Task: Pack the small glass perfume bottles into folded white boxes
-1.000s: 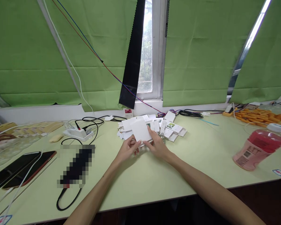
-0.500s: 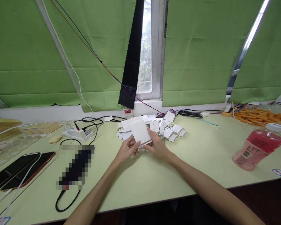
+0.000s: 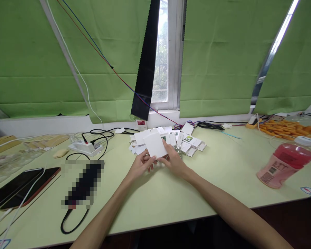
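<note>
A small white paper box (image 3: 156, 145), its blank side facing me, is held between both hands over the middle of the table. My left hand (image 3: 142, 163) grips its lower left edge, thumb on the front and fingers curled behind. On the right edge, my right hand (image 3: 174, 159) is closed, with its thumb at the bottom corner. Directly behind lies a heap of similar white boxes (image 3: 193, 141), several printed with green pictures. Something clear and shiny (image 3: 178, 150) shows beside my right fingers, too covered to name.
To the left are a white power strip (image 3: 86, 148) with black cables, two phones (image 3: 32, 188) and a pixelated dark device (image 3: 84, 183). A pink drink bottle (image 3: 286, 162) stands at right, before a pile of orange strips (image 3: 285, 128). The table's front edge (image 3: 168, 226) runs below my forearms.
My right thumb has shifted slightly up against the box's lower edge. Both hands keep their hold, and the box stays nearly in place.
</note>
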`<state>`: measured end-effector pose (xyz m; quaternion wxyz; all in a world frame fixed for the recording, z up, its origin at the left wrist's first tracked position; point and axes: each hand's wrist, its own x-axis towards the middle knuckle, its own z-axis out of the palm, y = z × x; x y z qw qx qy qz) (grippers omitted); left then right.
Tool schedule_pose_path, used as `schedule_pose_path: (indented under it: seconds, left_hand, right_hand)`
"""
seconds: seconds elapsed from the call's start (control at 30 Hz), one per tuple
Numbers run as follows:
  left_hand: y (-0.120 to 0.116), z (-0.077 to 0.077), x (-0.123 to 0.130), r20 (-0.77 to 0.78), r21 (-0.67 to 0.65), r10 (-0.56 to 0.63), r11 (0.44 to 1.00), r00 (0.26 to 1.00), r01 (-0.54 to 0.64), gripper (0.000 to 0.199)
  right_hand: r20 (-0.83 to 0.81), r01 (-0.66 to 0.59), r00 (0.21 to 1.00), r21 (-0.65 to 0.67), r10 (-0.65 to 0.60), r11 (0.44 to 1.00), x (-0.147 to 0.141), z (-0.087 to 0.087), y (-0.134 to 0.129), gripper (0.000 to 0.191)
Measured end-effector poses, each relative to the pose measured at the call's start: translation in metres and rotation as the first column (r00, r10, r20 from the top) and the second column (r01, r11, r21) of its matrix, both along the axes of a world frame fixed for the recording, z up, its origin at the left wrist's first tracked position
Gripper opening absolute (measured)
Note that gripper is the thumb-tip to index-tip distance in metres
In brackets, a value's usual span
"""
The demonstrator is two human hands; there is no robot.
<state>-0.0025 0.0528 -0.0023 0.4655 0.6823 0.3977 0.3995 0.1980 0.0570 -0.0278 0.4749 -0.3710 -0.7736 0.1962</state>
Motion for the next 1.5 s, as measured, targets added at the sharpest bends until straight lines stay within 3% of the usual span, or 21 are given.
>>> schedule_pose_path:
  seconds: [1.5]
  left_hand:
    - [0.0018,-0.0002,-0.001,0.012,0.001,-0.008,1.0,1.0,0.008,0.036]
  right_hand:
    - [0.046,0.044,0.998,0.003,-0.045,0.999,0.0006,0.0032,-0.005,0.077]
